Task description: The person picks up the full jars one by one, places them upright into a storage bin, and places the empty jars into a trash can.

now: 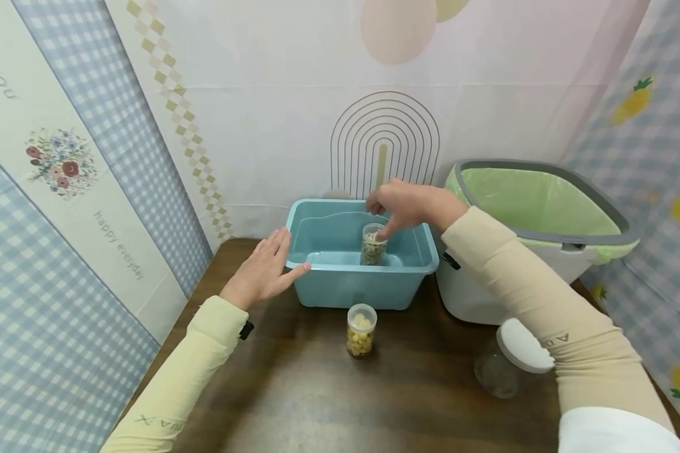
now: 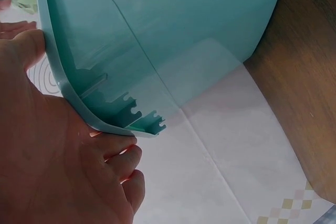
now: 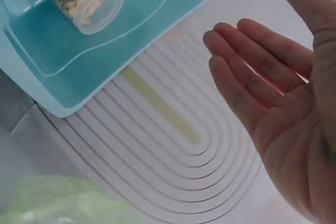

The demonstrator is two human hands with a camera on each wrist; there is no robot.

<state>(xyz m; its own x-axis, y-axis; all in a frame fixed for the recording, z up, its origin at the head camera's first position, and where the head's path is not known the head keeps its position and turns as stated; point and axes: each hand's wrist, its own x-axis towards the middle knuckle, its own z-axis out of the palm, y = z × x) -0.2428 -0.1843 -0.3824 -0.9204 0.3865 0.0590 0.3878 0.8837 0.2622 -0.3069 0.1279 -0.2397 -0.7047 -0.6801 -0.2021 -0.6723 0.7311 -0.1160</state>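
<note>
Room is seen in the tub (image 1: 357, 290) between its left edge, touched by the flat left hand (image 1: 260, 269), and the clear, green-and-pale-filled jar (image 1: 373, 248); nothing is held by the loose right hand (image 1: 406, 204).

The left arm (image 1: 204, 352) and right arm (image 1: 538, 302) reach forward. The left hand (image 1: 263, 267) has its thumb sticking out from straight fingers. The right hand (image 1: 407, 204) has gently bent fingers, away from its thumb.
</note>
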